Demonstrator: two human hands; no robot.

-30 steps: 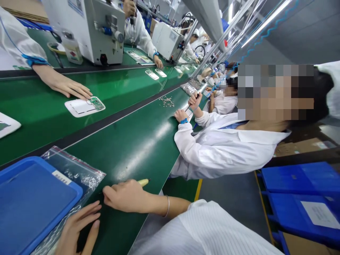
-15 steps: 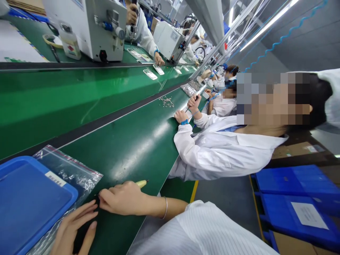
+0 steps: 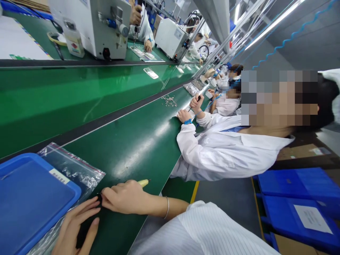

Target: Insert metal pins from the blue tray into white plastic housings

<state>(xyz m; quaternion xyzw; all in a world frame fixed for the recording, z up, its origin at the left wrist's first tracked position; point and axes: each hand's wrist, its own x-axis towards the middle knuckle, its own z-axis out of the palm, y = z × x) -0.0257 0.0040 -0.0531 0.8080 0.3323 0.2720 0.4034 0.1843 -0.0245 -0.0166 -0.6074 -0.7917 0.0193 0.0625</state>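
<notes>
My right hand (image 3: pixel 123 198) is closed around a slim tool with a pale yellow handle (image 3: pixel 143 182). Its tapered end sticks out past the knuckles, and the working end is hidden by my fingers. My left hand (image 3: pixel 77 223) curves round a dark thing (image 3: pixel 82 232) on the green bench, fingers on one side and thumb on the other. Most of that dark thing is hidden, so I cannot tell its kind. The fingertips of both hands nearly meet. Beside my left hand lies a blue tray (image 3: pixel 39 198), partly over a clear zip bag (image 3: pixel 89 173).
A co-worker's hands (image 3: pixel 190 108) work with a dark-handled tool farther along the bench (image 3: pixel 138 141), near scattered small parts (image 3: pixel 169 101). A green belt (image 3: pixel 53 102) carries white frames (image 3: pixel 151 73). Beyond stand a white machine (image 3: pixel 106 32) and a bottle (image 3: pixel 73 39).
The view has shifted slightly. Across the belt, a co-worker's hand has drawn a white frame from the belt onto the mat. My hands keep nearly the same pose.
</notes>
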